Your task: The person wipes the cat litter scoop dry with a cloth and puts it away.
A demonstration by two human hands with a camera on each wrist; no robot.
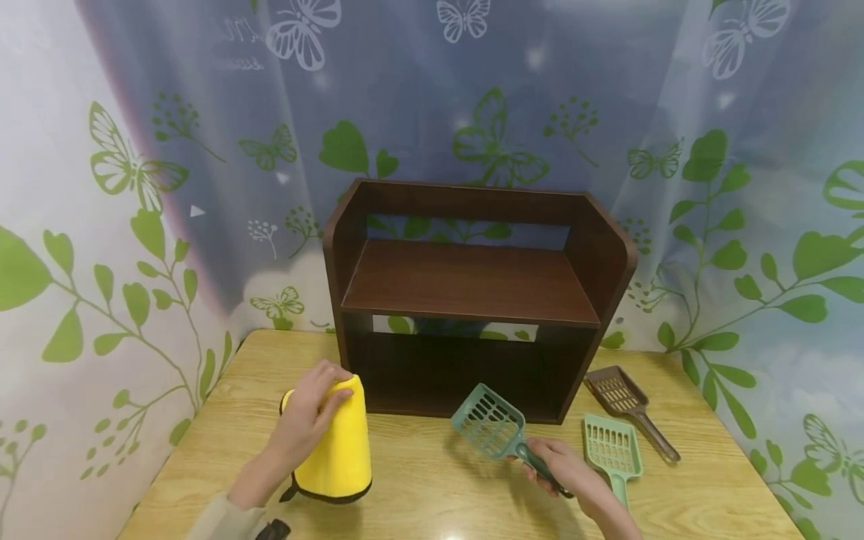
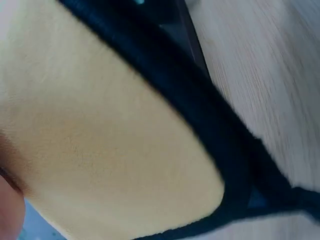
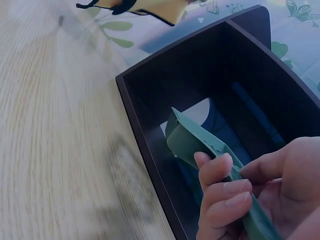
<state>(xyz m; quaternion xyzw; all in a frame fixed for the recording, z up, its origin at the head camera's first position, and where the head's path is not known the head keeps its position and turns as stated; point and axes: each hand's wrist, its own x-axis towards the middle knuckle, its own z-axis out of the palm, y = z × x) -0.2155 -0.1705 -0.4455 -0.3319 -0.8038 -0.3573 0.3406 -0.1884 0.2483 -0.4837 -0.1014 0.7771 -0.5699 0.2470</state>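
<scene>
A yellow cloth point(image 1: 340, 457) with black edging hangs from my left hand point(image 1: 313, 405), pinched at its top between thumb and fingers. In the left wrist view the cloth point(image 2: 115, 130) fills most of the picture, its black border and a loop at one corner showing. My right hand point(image 1: 560, 469) grips the handle of a dark green slotted litter scoop point(image 1: 489, 424), held above the table in front of the shelf. In the right wrist view the fingers curl round the handle, and the scoop point(image 3: 192, 140) is seen from its side.
A dark brown two-tier shelf point(image 1: 472, 281) stands at the back of the wooden table point(image 1: 418, 487). To its right lie a brown litter scoop point(image 1: 617, 391) and a light green one point(image 1: 613, 446). A curtain with leaves and butterflies point(image 1: 418, 90) hangs behind.
</scene>
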